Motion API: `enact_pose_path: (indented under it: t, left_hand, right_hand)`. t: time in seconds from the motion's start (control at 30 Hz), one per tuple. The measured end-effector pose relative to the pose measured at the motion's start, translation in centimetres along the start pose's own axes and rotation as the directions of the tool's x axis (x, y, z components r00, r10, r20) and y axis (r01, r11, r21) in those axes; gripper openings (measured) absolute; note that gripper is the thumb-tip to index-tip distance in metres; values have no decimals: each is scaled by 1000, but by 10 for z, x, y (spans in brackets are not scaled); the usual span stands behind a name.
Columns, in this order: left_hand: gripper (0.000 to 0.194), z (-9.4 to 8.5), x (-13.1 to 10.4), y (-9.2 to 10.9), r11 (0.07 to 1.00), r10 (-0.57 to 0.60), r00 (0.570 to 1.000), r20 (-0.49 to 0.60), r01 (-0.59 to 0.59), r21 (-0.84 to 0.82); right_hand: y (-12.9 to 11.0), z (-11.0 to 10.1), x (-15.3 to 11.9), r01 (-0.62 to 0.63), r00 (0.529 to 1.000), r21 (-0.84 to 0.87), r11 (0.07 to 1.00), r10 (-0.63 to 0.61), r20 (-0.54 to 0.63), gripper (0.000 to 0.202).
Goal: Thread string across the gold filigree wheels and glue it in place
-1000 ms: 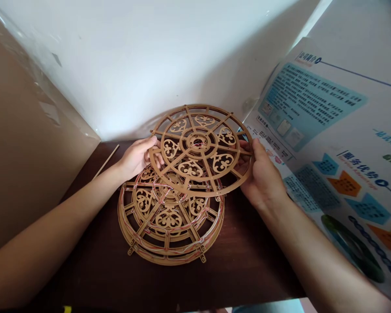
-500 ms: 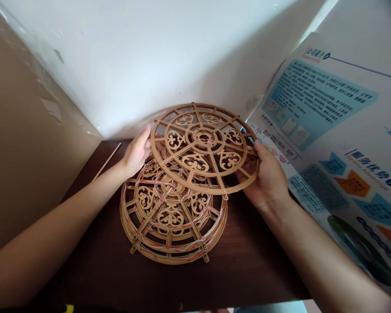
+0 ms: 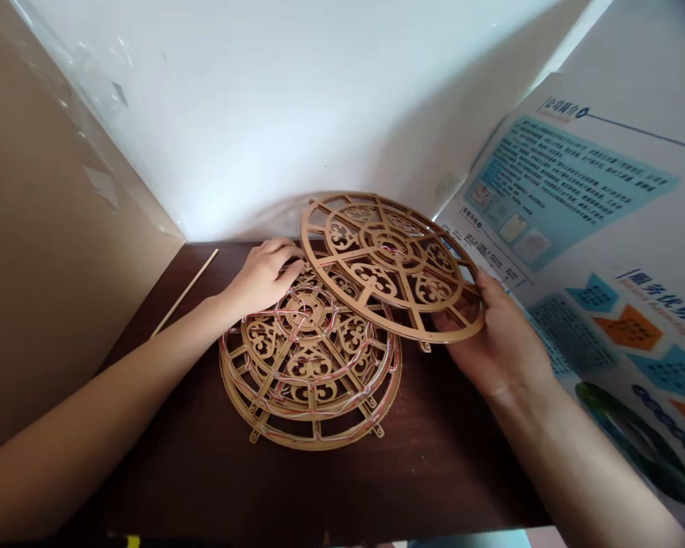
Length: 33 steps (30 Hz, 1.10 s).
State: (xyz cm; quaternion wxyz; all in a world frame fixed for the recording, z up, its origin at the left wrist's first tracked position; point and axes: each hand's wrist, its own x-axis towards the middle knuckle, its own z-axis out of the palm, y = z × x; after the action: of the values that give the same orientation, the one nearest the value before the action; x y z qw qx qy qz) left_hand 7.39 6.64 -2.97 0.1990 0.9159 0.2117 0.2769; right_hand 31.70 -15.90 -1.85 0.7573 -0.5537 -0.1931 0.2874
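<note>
Above the left fingers [image 3: 285, 250], the white wall [image 3: 262, 99] is bright; above the right fingers [image 3: 489, 291], gray shadow [image 3: 468, 129] slants. Below both, the tabletop [image 3: 434, 472] looks dim.

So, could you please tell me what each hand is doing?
Left hand: at the lower discs; grip cannot be told.
Right hand: holding the upper disc.

workshop-like place: dark tabletop [image 3: 434, 472], pale back panel [image 3: 262, 114], printed poster [image 3: 594, 179], wired lattice discs [image 3: 311, 368]
</note>
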Motion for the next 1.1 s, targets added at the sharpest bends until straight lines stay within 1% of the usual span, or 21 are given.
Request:
enact_pose_path:
  t: [0.07, 0.1, 0.2, 0.27, 0.37, 0.5, 0.63, 0.7, 0.8, 0.87, 0.93, 1.0, 1.1]
  left_hand:
    - [32, 2, -1, -1, 995, -10, 1000, -4, 11, 100]
    - [35, 3, -1, -1, 992, -14, 1000, 3, 13, 122]
    - [45, 3, -1, 0, 993, -24, 998, 55, 17, 115]
    - [48, 2, -1, -1, 994, -30, 996, 80, 21, 107]
    - [52, -1, -2, -4, 995, -37, 995, 87, 29, 95]
    - [51, -4, -2, -6, 996, -39, 995, 89, 31, 84]
    - [46, -6, 0, -5, 996, -51, 992, 112, 43, 77]
    - [44, -11, 3, -3, 995, -68, 988, 136, 58, 75]
    - [45, -24, 6, 2, 993, -108, 979, 171, 97, 72]
    - [43, -34, 7, 6, 993, -110, 975, 191, 102, 54]
    - [40, -43, 9, 13, 996, -80, 978, 192, 83, -8]
    - [38, -49, 10, 20, 993, -42, 984, 171, 59, -98]
    - [39, -54, 13, 29, 980, -22, 993, 116, 45, -195]
  right_hand:
    - [-2, -8, -11, 8, 998, 12, 1000, -7, -65, 27]
    - [-4, -12, -17, 4, 996, 19, 1000, -3, -94, 29]
    - [-10, -16, -31, -10, 992, 53, 999, 16, -126, 35]
    - [-13, -14, -37, -12, 989, 79, 997, 24, -144, 36]
    - [-13, -9, -39, -6, 986, 100, 995, 22, -163, 36]
    - [-11, -6, -39, -28, 986, 103, 994, 45, -162, 38]
    - [-13, -7, -41, 12, 994, 76, 997, -4, -108, 31]
    - [-15, -6, -41, 27, 996, 93, 995, -19, -87, 31]
    - [-11, -7, -39, 61, 996, 123, 991, -52, -78, 30]
    - [-3, -13, -36, 77, 996, 88, 993, -72, -55, 24]
    - [6, -21, -33, 82, 996, -15, 997, -82, -23, 19]
    - [15, -30, -31, 99, 995, -121, 988, -101, -13, 20]
    - [21, -37, -33, 139, 990, -200, 970, -141, 2, 27]
